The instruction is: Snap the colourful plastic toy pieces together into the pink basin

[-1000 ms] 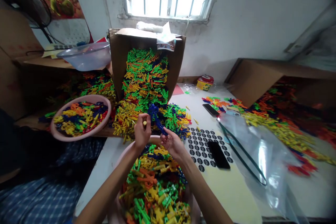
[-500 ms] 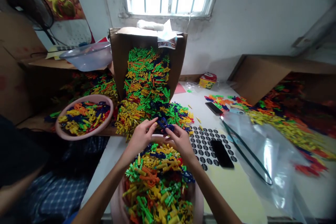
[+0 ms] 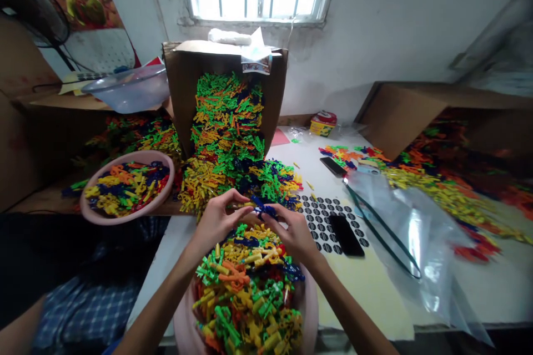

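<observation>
The right hand (image 3: 291, 236) pinches a blue plastic piece (image 3: 263, 209) lying crosswise at 3 o'clock from the left hand (image 3: 219, 222), whose fingers close on a small yellow piece (image 3: 238, 206).

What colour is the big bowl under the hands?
The bowl is pink; its rim shows best in the head view.

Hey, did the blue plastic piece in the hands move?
Yes, the blue plastic piece moved down, farther below the top of the cardboard box.
</observation>
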Available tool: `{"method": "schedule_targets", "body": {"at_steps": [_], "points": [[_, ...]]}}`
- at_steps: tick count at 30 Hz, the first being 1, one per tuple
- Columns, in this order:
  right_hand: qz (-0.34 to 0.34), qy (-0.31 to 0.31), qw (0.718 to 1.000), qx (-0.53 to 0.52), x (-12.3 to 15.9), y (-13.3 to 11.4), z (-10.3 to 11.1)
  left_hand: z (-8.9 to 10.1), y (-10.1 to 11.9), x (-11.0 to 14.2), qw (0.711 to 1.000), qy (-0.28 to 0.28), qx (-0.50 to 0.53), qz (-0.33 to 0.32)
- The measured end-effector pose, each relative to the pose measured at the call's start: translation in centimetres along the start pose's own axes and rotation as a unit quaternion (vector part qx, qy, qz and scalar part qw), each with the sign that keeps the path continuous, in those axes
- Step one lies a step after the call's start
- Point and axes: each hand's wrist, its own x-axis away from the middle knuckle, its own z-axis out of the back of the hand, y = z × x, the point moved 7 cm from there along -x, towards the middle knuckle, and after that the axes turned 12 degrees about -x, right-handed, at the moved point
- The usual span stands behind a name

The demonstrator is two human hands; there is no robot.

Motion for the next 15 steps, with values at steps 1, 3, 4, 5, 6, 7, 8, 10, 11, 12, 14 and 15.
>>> {"method": "schedule_targets", "body": {"at_steps": [1, 3, 4, 5, 6, 7, 8, 10, 11, 12, 14, 15], "points": [[0.006, -0.018, 1.0, 0.005, 0.1, 0.1, 0.0, 0.0, -0.3, 0.0, 0.999, -0.029, 0.014, 0.02], [0.009, -0.052, 0.999, 0.006, 0.4, 0.4, -0.1, 0.0, -0.7, 0.1, 0.996, -0.069, 0.034, 0.05], [0.005, -0.064, 0.998, 0.002, 0.6, 0.6, -0.2, -0.1, -0.9, 0.1, 0.994, -0.082, 0.041, 0.059], [-0.001, -0.075, 0.997, 0.0, 0.8, 0.9, -0.4, -0.2, -1.0, 0.2, 0.993, -0.094, 0.044, 0.064], [-0.008, -0.084, 0.996, -0.002, 1.1, 1.3, -0.6, -0.5, -1.2, 0.4, 0.991, -0.102, 0.046, 0.066], [-0.017, -0.09, 0.996, -0.004, 1.3, 1.6, -0.8, -0.8, -1.5, 0.6, 0.99, -0.109, 0.05, 0.069], [-0.027, -0.093, 0.995, -0.01, 1.6, 2.0, -0.9, -1.1, -1.8, 0.9, 0.99, -0.111, 0.053, 0.072], [-0.053, -0.097, 0.993, -0.029, 1.9, 2.6, -0.9, -1.6, -2.7, 1.5, 0.989, -0.112, 0.053, 0.079], [-0.068, -0.103, 0.992, -0.032, 2.0, 2.8, -0.7, -1.7, -3.1, 1.8, 0.989, -0.119, 0.046, 0.078], [-0.079, -0.118, 0.99, -0.023, 2.0, 3.0, -0.4, -1.8, -3.6, 1.9, 0.988, -0.134, 0.034, 0.069], [-0.08, -0.177, 0.98, 0.039, 1.4, 3.2, 0.2, -1.5, -4.6, 1.7, 0.985, -0.171, -0.004, 0.036], [-0.07, -0.217, 0.97, 0.084, 0.9, 3.5, 0.5, -0.8, -5.4, 1.1, 0.985, -0.166, -0.039, 0.024]]}}
